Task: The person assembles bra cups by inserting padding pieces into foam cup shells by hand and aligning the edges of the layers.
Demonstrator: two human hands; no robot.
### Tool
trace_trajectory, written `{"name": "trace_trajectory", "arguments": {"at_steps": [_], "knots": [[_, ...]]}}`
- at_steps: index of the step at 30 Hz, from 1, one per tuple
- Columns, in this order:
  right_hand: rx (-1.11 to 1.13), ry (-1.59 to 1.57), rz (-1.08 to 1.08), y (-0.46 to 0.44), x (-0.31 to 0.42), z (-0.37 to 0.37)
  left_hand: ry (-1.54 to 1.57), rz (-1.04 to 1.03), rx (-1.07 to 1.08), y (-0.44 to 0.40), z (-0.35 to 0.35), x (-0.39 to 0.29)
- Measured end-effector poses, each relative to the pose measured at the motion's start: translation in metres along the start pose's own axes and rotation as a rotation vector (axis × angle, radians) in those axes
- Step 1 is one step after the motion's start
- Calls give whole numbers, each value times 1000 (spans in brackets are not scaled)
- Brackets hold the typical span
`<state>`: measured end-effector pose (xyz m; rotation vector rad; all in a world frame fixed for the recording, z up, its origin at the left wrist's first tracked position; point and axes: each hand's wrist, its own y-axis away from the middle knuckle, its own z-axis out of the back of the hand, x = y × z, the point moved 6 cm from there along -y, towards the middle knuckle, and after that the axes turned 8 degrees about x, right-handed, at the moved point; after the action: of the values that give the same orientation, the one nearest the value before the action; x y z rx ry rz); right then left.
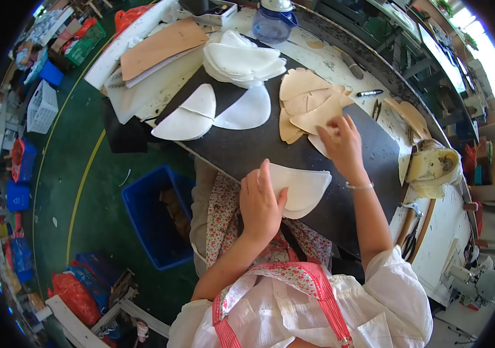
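My left hand [261, 203] grips the left edge of a white padded half-round piece [305, 188] at the table's near edge, thumb on top of it. My right hand [343, 145] reaches to a pile of tan cut pieces [311, 104], some with notched edges. Its thumb and fingers are bent around the lower right edge of a tan piece, partly covering it. To the left lie a two-part white piece [186, 119] and a single white piece [247, 110]. Behind them sits a stack of white padded pieces [241, 58].
A brown card sheet [163, 49] lies at the far left of the table. A blue-lidded jug [273, 23] stands at the back. A black pen [369, 93] and a tape roll [433, 165] are on the right. A blue bin [157, 217] stands on the floor.
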<state>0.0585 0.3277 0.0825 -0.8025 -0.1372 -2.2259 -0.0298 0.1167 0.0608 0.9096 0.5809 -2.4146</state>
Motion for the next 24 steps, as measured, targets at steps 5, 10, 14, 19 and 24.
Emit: {"name": "trace_trajectory", "arguments": {"at_steps": [5,10,14,19,24], "knots": [[-109,532,280,-32,16,-49,-18,-424,2,13,-24,-16],[253,-11,280,-40,-2,-43,152,-485,64,39,-92,-8],[-160,38,292,-47,-48,57,19,-541,-175,38,-115,-2],[-243,-86,376,33,48,70,89,-426,10,15,-82,-26],[154,-520,156,87,107,19,9,-488,-608,29,46,-48]]}}
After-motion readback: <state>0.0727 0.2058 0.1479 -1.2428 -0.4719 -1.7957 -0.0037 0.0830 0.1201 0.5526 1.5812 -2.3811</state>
